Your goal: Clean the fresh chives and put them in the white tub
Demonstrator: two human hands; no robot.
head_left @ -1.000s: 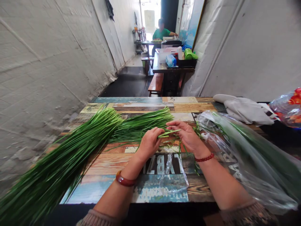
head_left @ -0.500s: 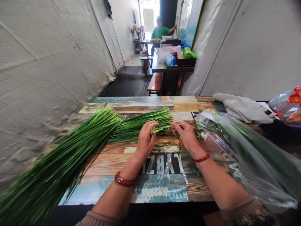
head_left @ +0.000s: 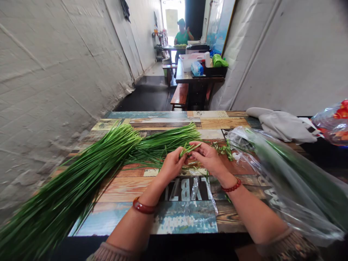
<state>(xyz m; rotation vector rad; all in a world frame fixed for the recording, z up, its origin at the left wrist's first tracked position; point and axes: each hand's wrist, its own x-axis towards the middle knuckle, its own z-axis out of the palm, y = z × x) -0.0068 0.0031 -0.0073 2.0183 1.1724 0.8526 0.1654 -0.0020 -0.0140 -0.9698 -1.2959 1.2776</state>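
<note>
My left hand is closed around a few green chive stalks, their pale ends pointing right. My right hand meets it from the right, fingers pinched on the ends of those stalks. Behind and left of my hands lies a small bundle of chives. A much larger pile of chives stretches along the left side of the table, its leaves running past the near left edge. Trimmed bits of chive lie scattered just right of my right hand.
A clear plastic bag with more chives covers the right side of the patterned table. Behind it sit a grey cloth item and a red-filled bag. Farther off, a person in green sits beyond another table.
My right hand has moved left, closing the gap to my left hand at the chives. My left hand has shifted slightly right and down. The far person's raised arm has drawn inward.
</note>
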